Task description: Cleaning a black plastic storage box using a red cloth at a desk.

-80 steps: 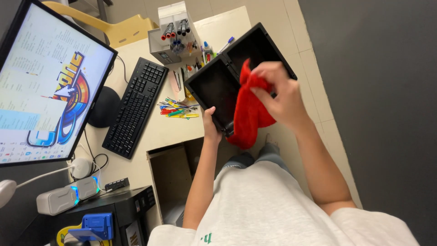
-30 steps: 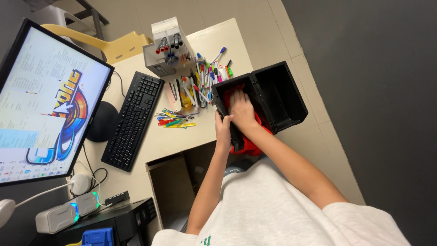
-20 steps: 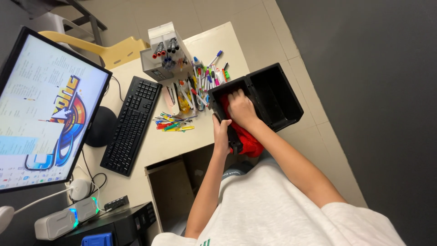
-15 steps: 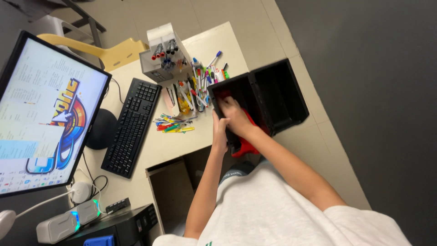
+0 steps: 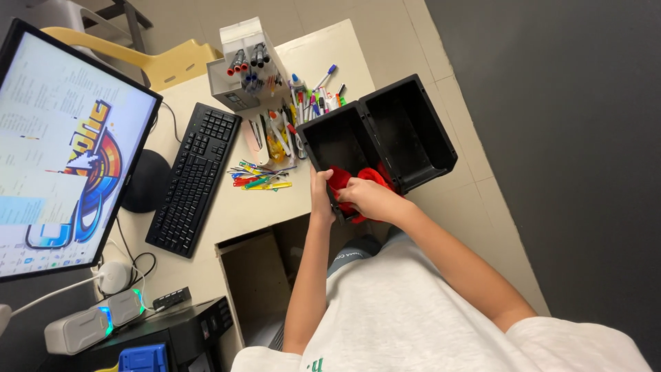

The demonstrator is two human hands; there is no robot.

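Hands [image 5: 348, 196] — grip red cloth [image 5: 358, 178] | black bin [image 5: 385, 134] overhangs desk edge [image 5: 358, 48]

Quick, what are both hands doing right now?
Left hand: closed, gripping the near edge of the black bin.
Right hand: closed on the red cloth, pressing it into the bin.

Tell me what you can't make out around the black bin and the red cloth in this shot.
- Head view: most of the red cloth is hidden by the right hand and the black bin wall.
- Head view: the left hand grip on the bin's rim is partly covered by the cloth.
- Head view: the pens behind the bin are too small to sort by kind.
- Head view: the monitor is cut off by the left edge.
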